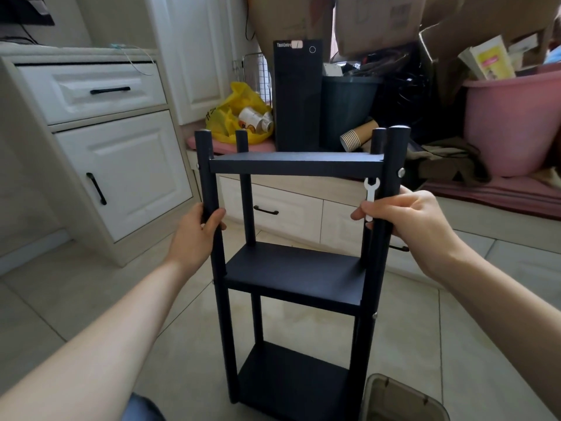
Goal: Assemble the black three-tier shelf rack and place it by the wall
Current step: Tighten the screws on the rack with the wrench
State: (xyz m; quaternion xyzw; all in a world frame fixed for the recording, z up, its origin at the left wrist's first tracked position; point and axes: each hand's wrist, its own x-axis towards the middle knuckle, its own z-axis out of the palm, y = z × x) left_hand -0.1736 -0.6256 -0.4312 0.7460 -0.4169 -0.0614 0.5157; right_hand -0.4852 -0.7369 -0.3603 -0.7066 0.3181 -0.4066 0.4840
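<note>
2 rack (294,275) posts are gripped, by left hand (200,227) and by right hand (409,218) with a white wrench (370,196), over tiled floor (121,302) beside white cabinets (121,165).

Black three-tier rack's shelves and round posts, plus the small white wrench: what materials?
Flat black shelves: matte, thick-edged, probably painted board. Round black posts: likely coated metal tube; silver bolt heads show. Small white wrench: thin, flat, stamped metal or plastic; unclear.

One black rack (291,278) is counted, with three shelves (296,164) and four posts (209,183). Two hands are seen, a left hand (198,227) and a right hand (416,220). Also counted are one white wrench (370,196), one pink tub (516,123), one yellow bag (230,113), one paper cup (356,137) and one computer tower (297,98)
</note>
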